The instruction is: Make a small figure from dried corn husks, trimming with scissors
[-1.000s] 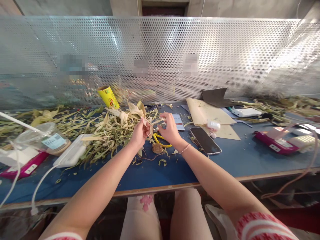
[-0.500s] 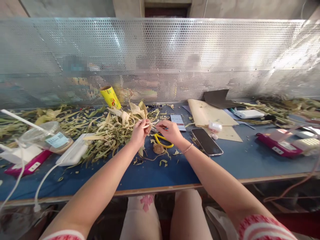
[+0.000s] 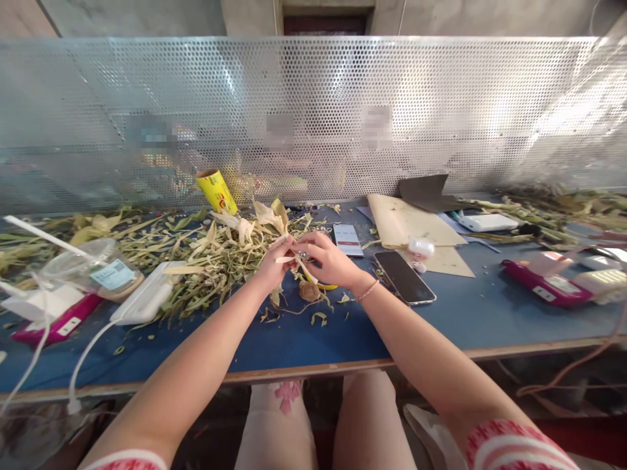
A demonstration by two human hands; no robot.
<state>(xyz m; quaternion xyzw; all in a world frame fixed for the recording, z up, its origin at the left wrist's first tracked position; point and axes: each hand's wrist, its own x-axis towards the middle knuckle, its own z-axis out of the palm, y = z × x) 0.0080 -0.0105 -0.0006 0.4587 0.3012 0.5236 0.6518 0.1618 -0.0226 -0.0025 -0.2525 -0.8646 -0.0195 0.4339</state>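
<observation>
Pale, narrow dried husk strips (image 3: 306, 268) stick out between my two hands above the blue table. My left hand (image 3: 274, 264) is closed on them, with one light end showing at its fingers. From the right, my right hand (image 3: 332, 262) meets it, thumb and fingertips pinching at the same bunch; the exact grip is partly hidden. Just below lies a small ball of brown twine (image 3: 309, 291) with a loose tail. Behind it a yellow loop (image 3: 327, 286) is mostly covered by my right hand. A heap of dried leaves (image 3: 215, 261) lies beside my left hand.
A lit phone (image 3: 348, 240) and a dark phone (image 3: 404, 277) lie at right, near brown paper (image 3: 406, 222) and a white earphone case (image 3: 421, 247). Leftward are a white power strip (image 3: 147, 294), a plastic cup (image 3: 110, 271) and a yellow tube (image 3: 216, 190). A perforated metal screen (image 3: 313, 85) stands behind.
My right hand has shifted slightly left and its fingers now reach over to my left fingertips. It covers more of the yellow loop. Pale strip ends now point down between the hands.
</observation>
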